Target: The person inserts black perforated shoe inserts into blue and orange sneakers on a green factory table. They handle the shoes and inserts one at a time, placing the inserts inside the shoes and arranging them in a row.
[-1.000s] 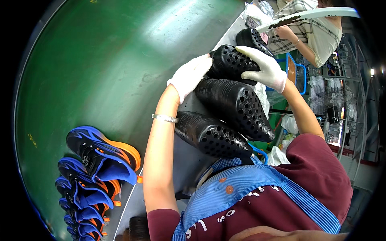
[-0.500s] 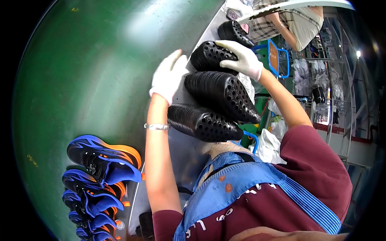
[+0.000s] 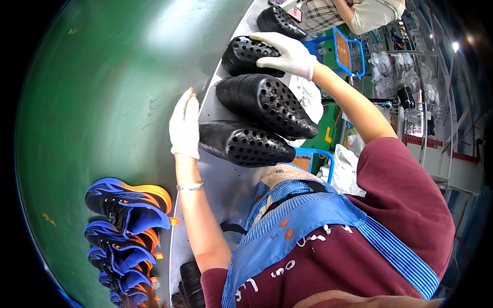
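Note:
Stacks of black, shoe-shaped plastic forms with rows of round holes lie on their sides on the grey table strip in front of me. My right hand, in a white glove, grips the front of one farther stack, thumb and fingers spread across its holed face. Two stacks lie nearer: a large middle one and the nearest one. My left hand, also gloved, stands upright at the left end of the nearest stack. Its fingers are stretched out and it holds nothing.
Blue, black and orange sneakers stand in a row on the green surface at lower left. Another black stack lies far off, near a seated person. Blue-framed stools and white bags are at right.
My left hand has moved nearer to me, from the far stacks to the end of the nearest one. My right hand keeps its place on the farther stack. The whole view has shifted slightly.

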`<action>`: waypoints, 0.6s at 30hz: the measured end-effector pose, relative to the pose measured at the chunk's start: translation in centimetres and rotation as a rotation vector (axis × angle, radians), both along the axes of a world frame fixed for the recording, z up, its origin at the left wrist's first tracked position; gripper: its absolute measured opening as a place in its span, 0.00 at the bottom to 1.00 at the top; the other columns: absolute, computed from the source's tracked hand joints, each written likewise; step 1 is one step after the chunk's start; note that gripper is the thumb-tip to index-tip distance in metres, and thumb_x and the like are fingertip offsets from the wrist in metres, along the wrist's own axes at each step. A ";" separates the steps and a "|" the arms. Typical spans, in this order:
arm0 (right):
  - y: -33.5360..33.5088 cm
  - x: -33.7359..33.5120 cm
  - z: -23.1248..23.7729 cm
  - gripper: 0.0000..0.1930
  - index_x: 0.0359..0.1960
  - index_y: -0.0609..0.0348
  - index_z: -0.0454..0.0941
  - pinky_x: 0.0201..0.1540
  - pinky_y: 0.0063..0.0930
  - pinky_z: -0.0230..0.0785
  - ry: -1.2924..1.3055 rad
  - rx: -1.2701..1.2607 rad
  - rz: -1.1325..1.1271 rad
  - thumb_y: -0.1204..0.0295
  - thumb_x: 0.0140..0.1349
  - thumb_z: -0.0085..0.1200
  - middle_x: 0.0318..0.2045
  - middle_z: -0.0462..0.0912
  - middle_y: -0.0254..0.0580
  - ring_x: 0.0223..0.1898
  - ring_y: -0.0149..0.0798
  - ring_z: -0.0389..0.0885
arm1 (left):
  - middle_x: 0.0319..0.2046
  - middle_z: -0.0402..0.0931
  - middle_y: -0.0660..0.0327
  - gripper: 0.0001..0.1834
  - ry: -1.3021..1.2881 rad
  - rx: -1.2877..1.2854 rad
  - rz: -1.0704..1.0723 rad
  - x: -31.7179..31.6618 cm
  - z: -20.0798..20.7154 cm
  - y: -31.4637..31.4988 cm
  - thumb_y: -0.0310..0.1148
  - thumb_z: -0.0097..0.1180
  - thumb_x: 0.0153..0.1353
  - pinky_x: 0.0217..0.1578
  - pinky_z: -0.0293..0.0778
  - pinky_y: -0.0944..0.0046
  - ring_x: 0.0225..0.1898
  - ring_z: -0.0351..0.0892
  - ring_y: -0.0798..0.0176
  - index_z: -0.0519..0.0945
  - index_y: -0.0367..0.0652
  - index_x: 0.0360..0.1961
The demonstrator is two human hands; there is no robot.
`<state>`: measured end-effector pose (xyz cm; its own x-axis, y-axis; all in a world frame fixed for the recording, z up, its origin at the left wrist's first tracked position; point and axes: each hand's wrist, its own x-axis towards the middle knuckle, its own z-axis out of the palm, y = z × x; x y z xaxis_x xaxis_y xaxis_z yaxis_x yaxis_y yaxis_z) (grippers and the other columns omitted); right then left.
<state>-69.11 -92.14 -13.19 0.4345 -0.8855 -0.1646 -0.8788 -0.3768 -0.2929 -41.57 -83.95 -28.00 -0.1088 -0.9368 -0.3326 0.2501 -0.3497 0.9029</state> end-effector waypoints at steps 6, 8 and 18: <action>-1.2 -4.5 0.8 0.30 0.61 0.60 0.70 0.62 0.32 0.64 -0.321 -0.027 -0.275 0.54 0.61 0.55 0.54 0.77 0.50 0.57 0.44 0.75 | 0.56 0.74 0.51 0.22 0.044 0.173 0.172 0.2 0.1 2.4 0.34 0.49 0.69 0.56 0.69 0.64 0.55 0.74 0.59 0.72 0.35 0.60; -0.5 -7.0 0.1 0.28 0.58 0.63 0.73 0.58 0.28 0.67 -0.468 -0.161 -0.443 0.55 0.61 0.54 0.51 0.80 0.50 0.53 0.41 0.79 | 0.57 0.73 0.51 0.22 -0.077 0.134 0.215 0.3 0.6 4.0 0.34 0.49 0.69 0.57 0.69 0.63 0.56 0.74 0.59 0.72 0.35 0.60; 4.0 -13.0 2.3 0.25 0.60 0.61 0.70 0.59 0.33 0.67 -0.248 0.046 -0.543 0.57 0.66 0.50 0.54 0.78 0.47 0.57 0.43 0.75 | 0.54 0.76 0.51 0.18 -0.865 -0.156 0.193 1.8 -0.9 10.4 0.32 0.48 0.70 0.60 0.66 0.63 0.56 0.75 0.58 0.75 0.32 0.56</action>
<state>-82.09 -88.12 -10.86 -0.0477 -0.9860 -0.1596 -0.8455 0.1250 -0.5192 -39.77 -73.55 -28.91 0.2843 -0.9542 -0.0931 -0.4974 -0.2298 0.8365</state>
